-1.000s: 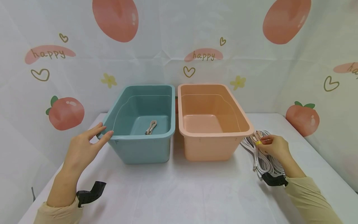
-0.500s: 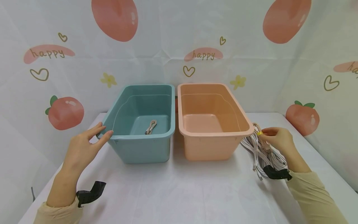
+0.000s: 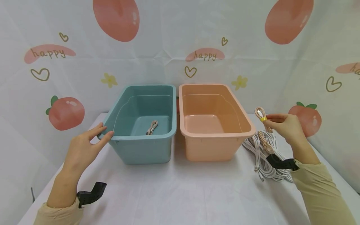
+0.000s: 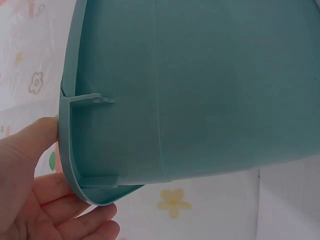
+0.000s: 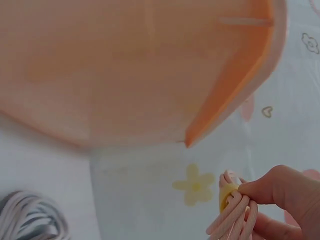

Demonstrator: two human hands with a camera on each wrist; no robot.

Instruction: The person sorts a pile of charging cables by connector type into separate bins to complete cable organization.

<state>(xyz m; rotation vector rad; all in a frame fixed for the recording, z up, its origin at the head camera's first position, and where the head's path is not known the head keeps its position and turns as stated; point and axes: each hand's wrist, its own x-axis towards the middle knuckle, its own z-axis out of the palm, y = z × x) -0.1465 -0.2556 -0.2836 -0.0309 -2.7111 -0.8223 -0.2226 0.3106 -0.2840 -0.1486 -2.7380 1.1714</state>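
My right hand (image 3: 284,125) pinches a coiled pinkish-beige cable (image 3: 261,113) bundled with a yellow tie (image 3: 263,119). It is held up to the right of the orange bin, above a pile of white cables (image 3: 271,167). In the right wrist view, thumb and fingers grip the coil (image 5: 235,212) just by its tie. My left hand (image 3: 84,148) holds the near left corner of the blue-green bin (image 3: 142,150); in the left wrist view, thumb and fingers (image 4: 82,222) lie around the rim's corner. Another small coiled cable (image 3: 152,128) lies inside this bin.
The orange bin (image 3: 209,148) stands right beside the blue-green one on the white table (image 3: 180,193). A beige cable (image 3: 265,142) lies on top of the white pile. Behind the table hangs a printed white backdrop (image 3: 157,40); black camera mounts (image 3: 91,193) sit at the wrists.
My right hand has lifted the yellow-tied cable up off the pile beside the orange bin. The left hand has stayed at the corner of the blue-green bin.
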